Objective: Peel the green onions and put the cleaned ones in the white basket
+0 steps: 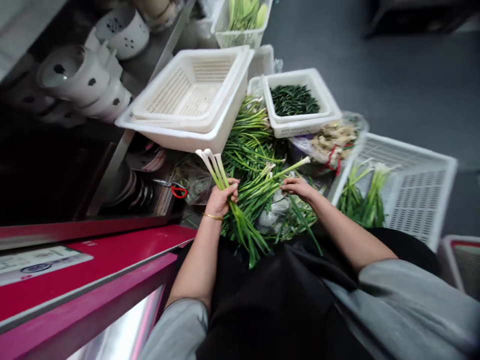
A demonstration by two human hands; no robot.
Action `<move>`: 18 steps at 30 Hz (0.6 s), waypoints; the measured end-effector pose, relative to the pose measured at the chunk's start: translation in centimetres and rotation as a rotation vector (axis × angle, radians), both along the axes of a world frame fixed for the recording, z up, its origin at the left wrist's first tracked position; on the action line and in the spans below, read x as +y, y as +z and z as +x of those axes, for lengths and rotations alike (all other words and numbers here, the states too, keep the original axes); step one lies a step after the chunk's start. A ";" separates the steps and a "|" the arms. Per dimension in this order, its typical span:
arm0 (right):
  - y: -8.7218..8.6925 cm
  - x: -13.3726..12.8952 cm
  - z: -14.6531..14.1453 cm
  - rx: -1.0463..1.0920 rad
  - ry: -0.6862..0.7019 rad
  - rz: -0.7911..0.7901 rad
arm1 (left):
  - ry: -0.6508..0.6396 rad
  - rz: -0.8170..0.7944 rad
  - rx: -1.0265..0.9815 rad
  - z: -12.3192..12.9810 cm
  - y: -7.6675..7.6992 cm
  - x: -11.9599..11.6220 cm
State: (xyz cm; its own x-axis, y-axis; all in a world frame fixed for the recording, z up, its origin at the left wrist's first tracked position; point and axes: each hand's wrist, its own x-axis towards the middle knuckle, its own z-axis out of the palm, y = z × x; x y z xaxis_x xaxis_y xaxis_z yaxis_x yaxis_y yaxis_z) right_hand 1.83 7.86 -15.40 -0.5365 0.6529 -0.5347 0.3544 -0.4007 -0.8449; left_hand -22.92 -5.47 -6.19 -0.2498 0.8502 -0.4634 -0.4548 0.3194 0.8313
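My left hand [224, 196] is closed round a small bunch of spring onions [219, 172]. Their white root ends point up and away from me, and the green tops hang down over my lap. My right hand [298, 188] has its fingers pinched together, just below a single spring onion [288, 170] with a pale end. A long green leaf [303, 222] trails down from beneath those fingers; whether they grip it I cannot tell. Between and beyond my hands lies a large heap of spring onions [247, 135].
White baskets [221, 132] are stacked behind the heap, beside a basket [279, 130] of dark green pieces. At right, a larger white basket [420, 195] holds spring onions. Red-handled scissors [179, 192] lie left of my left hand. A red cabinet edge [123, 255] runs along the left.
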 end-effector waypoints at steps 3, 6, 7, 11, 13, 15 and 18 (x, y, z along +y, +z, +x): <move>6.5 -3.7 2.0 0.150 0.142 0.062 | -0.101 0.038 0.167 3.2 0.5 -0.6; 11.7 -6.7 3.1 0.238 0.243 0.092 | -0.243 0.101 0.314 6.8 1.0 -1.1; 13.0 -7.6 3.4 0.281 0.249 0.108 | -0.303 0.122 0.335 7.8 1.1 -1.3; 16.5 -10.4 5.1 0.415 0.179 0.107 | -0.392 0.158 0.414 10.0 1.6 -1.7; 17.5 -11.7 6.2 0.400 0.070 0.057 | -0.353 0.144 0.491 10.3 2.0 -1.8; 18.9 -13.4 7.6 0.371 -0.028 0.011 | -0.359 0.146 0.554 10.5 2.4 -1.6; 22.1 -16.3 10.7 0.399 -0.081 0.018 | -0.355 0.150 0.732 10.5 2.6 -0.9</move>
State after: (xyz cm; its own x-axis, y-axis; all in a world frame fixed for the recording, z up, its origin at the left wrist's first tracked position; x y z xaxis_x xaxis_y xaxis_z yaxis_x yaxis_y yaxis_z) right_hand 12.49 -8.44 6.69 -0.6461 0.7086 -0.2835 -0.0343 -0.3980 -0.9167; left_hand -12.37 -6.41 -3.62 -0.1493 0.9752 -0.1632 0.3252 0.2043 0.9233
